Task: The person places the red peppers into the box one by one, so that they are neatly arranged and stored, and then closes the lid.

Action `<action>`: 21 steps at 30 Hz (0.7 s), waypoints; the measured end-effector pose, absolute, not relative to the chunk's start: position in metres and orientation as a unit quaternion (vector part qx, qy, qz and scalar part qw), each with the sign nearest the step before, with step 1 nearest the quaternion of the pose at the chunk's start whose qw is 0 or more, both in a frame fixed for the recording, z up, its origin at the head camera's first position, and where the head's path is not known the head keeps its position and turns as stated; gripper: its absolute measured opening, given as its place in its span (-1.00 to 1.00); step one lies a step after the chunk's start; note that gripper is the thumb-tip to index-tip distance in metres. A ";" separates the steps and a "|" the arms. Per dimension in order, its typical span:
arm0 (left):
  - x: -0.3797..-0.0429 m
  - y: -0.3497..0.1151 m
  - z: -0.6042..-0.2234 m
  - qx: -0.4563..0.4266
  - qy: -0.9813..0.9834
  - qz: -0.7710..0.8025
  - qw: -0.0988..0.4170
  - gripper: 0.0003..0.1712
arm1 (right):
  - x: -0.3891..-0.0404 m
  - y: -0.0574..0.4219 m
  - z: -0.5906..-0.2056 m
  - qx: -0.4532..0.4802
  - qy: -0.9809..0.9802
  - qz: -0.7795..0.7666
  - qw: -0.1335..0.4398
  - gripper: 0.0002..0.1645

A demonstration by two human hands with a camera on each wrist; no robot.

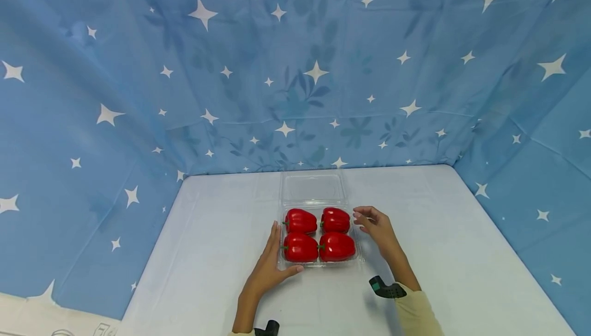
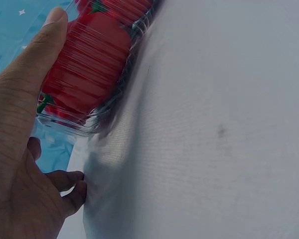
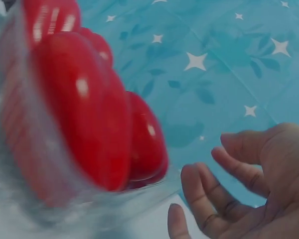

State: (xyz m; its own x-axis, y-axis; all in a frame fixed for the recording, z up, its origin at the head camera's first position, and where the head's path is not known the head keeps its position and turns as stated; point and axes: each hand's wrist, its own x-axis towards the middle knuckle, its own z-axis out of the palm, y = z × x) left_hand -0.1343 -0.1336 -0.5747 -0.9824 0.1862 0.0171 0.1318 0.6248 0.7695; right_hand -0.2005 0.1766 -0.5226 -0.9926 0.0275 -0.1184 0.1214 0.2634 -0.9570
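Note:
A clear plastic clamshell box (image 1: 314,264) stands in the middle of the table, its lid (image 1: 313,188) folded back toward the curtain. Several red bell peppers with green stems lie in it in two rows, among them a front-left pepper (image 1: 300,248) and a back-right pepper (image 1: 336,220). My left hand (image 1: 267,270) rests against the box's left side and front corner, fingers straight and thumb (image 2: 46,47) extended along the clear wall. Just off the right side, my right hand (image 1: 379,229) hovers with loosely bent fingers (image 3: 194,191), holding nothing.
The white table (image 1: 461,254) extends on both sides of the box. A blue curtain (image 1: 258,95) with white stars hangs behind and along both sides. Dark wrist devices, including one at the right sleeve (image 1: 417,310), sit at both wrists.

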 end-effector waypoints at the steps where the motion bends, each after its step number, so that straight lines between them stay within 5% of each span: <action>1: -0.134 -0.134 -0.575 0.087 0.901 0.423 0.033 0.40 | -0.203 0.178 -0.521 0.055 0.791 -0.608 0.043 -0.53; 21: -0.134 -0.132 -0.575 0.088 0.904 0.418 0.031 0.38 | -0.266 0.194 -0.520 0.141 0.685 -0.702 0.137 -0.36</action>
State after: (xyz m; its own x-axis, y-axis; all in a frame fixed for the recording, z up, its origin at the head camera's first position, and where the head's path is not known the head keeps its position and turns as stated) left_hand -0.1338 -0.1315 -0.5753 -0.9825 0.1854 0.0185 0.1340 0.6346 0.7611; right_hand -0.2660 0.1939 -0.5199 -0.9231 0.0008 -0.3847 0.3845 -0.0239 -0.9228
